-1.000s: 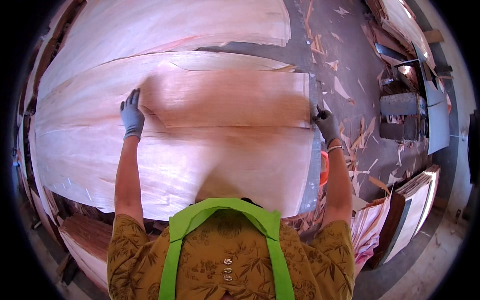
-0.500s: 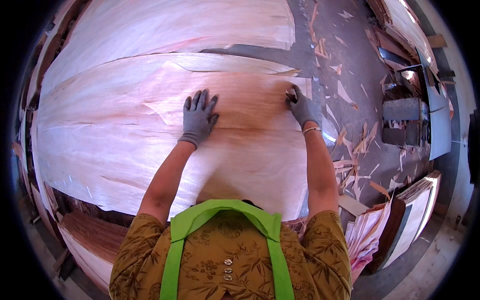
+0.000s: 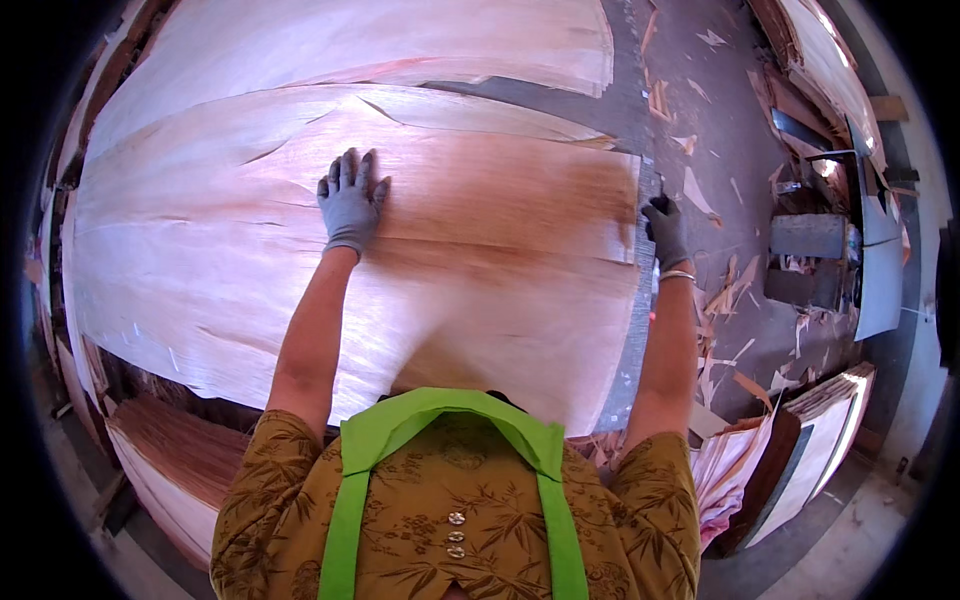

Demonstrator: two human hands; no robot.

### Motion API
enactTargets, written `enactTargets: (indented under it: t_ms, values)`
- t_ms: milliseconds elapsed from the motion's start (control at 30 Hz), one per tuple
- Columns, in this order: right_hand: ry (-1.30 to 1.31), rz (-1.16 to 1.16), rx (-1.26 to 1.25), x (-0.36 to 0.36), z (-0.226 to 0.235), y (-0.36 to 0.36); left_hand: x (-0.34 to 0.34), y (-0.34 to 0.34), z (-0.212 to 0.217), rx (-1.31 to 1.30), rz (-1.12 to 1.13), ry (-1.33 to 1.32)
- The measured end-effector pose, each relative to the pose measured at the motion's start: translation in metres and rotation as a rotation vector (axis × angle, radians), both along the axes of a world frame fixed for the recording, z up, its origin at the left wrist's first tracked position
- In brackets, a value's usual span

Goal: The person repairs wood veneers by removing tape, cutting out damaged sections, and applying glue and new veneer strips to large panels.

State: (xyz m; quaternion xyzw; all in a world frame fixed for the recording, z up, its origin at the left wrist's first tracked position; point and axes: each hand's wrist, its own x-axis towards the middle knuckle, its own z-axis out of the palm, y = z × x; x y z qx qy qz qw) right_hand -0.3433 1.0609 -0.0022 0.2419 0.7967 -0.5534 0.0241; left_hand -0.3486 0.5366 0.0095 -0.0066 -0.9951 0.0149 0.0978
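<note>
A large pale wood veneer sheet (image 3: 190, 290) lies across the table, with a browner strip of veneer (image 3: 510, 190) along its upper right part. My left hand (image 3: 348, 205), in a grey glove, rests flat with fingers spread near the strip's left part. Just beyond the strip's right end, at the table's right edge, is my right hand (image 3: 668, 232), also gloved. Its fingers are curled in; whatever they may hold is dark and cannot be made out. A split with a lifted edge shows in the veneer above my left hand.
Another veneer sheet (image 3: 380, 40) lies at the far side of the grey tabletop (image 3: 545, 100). Veneer scraps (image 3: 730, 285) litter the floor at right. Stacked sheets (image 3: 815, 450) lean at lower right, and a brown stack (image 3: 180, 460) stands at lower left.
My right hand has moved right, off the veneer strip to the table's edge. My left hand has slid left. The strip's loose pointed left end now lies closer against the sheet.
</note>
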Motion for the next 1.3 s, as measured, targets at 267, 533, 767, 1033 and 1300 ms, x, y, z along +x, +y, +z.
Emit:
enactTargets:
  t_ms: [267, 533, 767, 1033, 1300]
  values:
    - [-0.157, 0.097, 0.078, 0.050, 0.011, 0.017, 0.004, 0.001, -0.005, -0.029, 0.037, -0.002]
    - [0.044, 0.195, 0.505, 0.048, 0.023, -0.013, 0.001, -0.002, -0.007, -0.028, 0.025, -0.021]
    - [-0.343, 0.700, 0.964, 0.077, 0.073, -0.033, 0.005, 0.001, -0.005, -0.044, 0.014, 0.048]
    - [-0.309, 0.804, 1.170, 0.070, 0.060, -0.017, 0.006, 0.004, -0.006, -0.070, 0.042, 0.022]
    - [-0.354, 0.820, 1.184, 0.058, 0.057, -0.005, 0.009, 0.008, -0.010, -0.058, 0.075, 0.003]
